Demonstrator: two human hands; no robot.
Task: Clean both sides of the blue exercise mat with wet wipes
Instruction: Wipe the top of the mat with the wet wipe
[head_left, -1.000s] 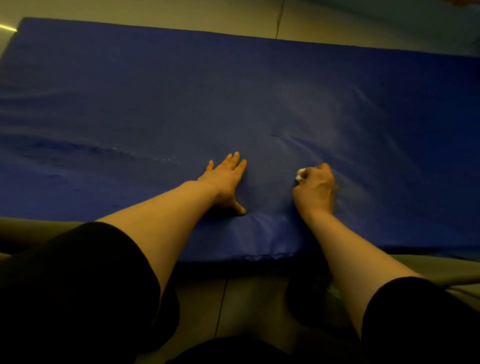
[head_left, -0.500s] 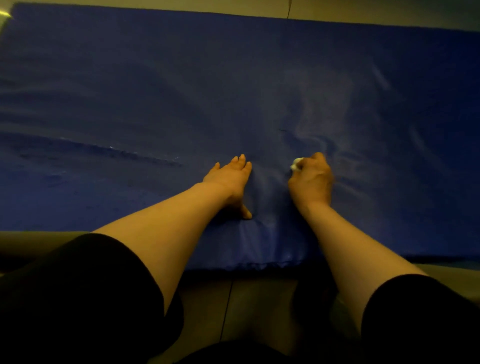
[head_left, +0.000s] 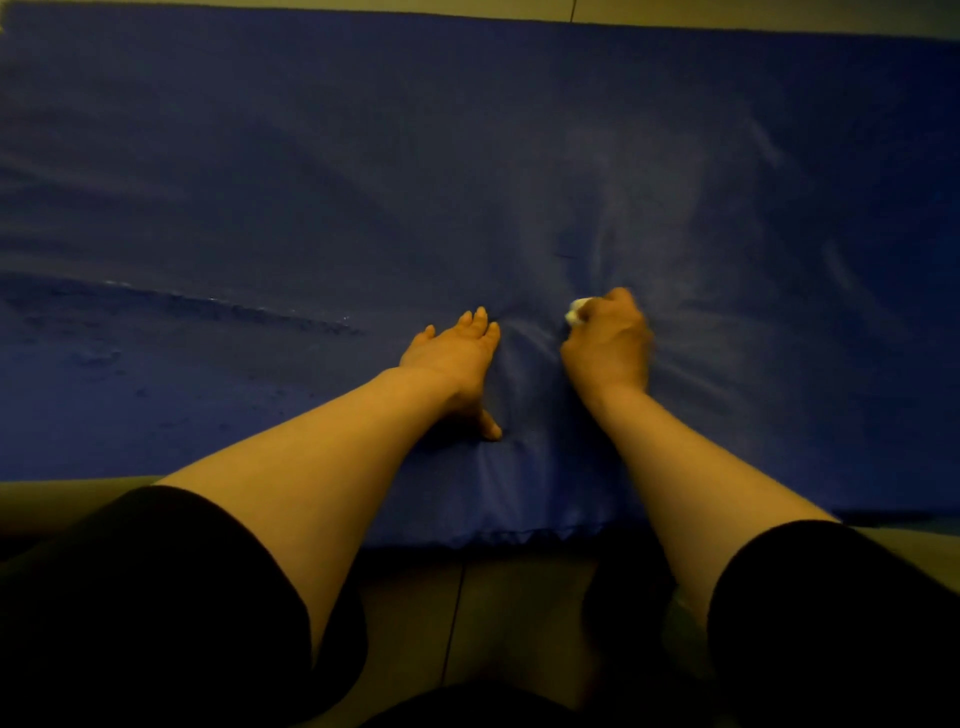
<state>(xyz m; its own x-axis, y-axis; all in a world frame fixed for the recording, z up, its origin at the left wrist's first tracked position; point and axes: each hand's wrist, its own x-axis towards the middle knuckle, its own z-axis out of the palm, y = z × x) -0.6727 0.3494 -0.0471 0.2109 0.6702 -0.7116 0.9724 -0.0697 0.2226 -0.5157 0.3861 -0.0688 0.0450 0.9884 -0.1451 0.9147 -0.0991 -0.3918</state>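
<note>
The blue exercise mat (head_left: 311, 156) lies flat on the floor and fills most of the view. My left hand (head_left: 457, 358) presses flat on the mat near its front edge, fingers straight, thumb out to the side. Just to its right, my right hand (head_left: 608, 348) is curled round a bunched white wet wipe (head_left: 576, 310) and pushes it onto the mat; only a small bit of wipe shows past the fingers. The fabric wrinkles between the two hands. Pale damp streaks fan out above and right of the right hand.
Tiled floor (head_left: 519, 623) shows in front of the mat and along the far edge. A long crease with small shiny specks (head_left: 234, 306) crosses the mat's left half. My dark sleeves cover the bottom corners of the view.
My right hand has slid the wipe forward and slightly left, closer to my left hand. The view has shifted forward over the mat; the left hand stays pressed in place.
</note>
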